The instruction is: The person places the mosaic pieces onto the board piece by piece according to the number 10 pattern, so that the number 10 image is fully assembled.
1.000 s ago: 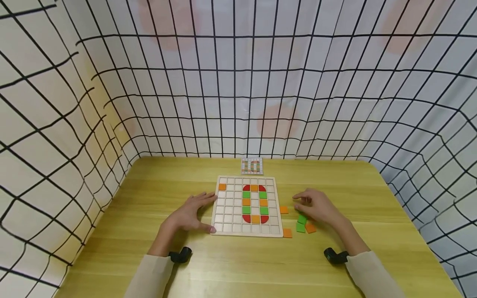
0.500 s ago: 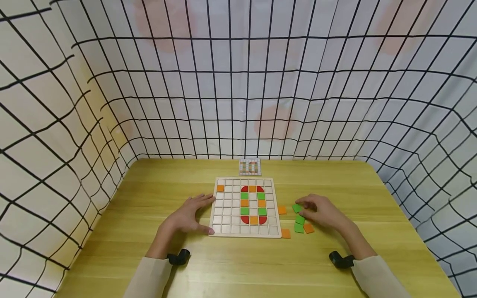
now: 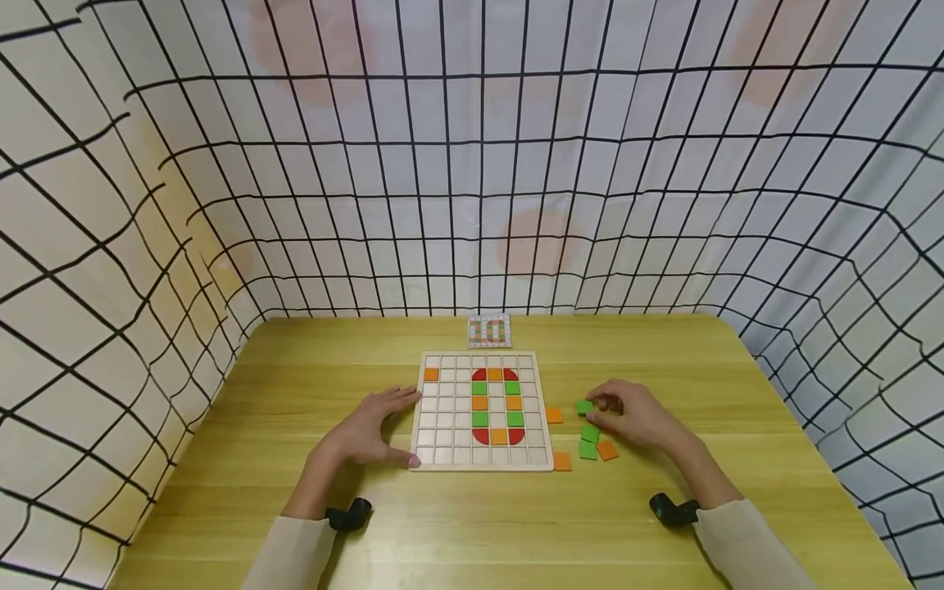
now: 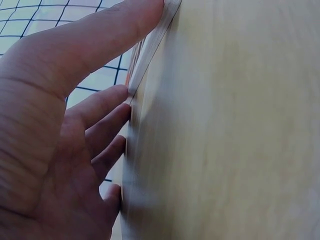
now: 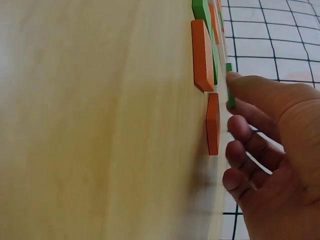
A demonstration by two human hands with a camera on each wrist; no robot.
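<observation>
1. Board (image 3: 442, 418), squarish, flat, its side edges running near to far; the ring of pieces (image 3: 480, 419) on it is longer that same way.
2. Left hand (image 3: 372, 428), fingers spread wide; thumb and fingertips touch the board's left edge.
3. Right hand (image 3: 630, 411), right of the board; thumb and forefinger pinch the held green tile (image 3: 583, 408).
4. Card (image 3: 490, 331), just beyond the board; its printed pattern is too small to read.
5. Held green tile, equal-sided, near the loose green tiles (image 3: 587, 451); half a second ago it sat askew; now it lines up closer with the board.
</observation>
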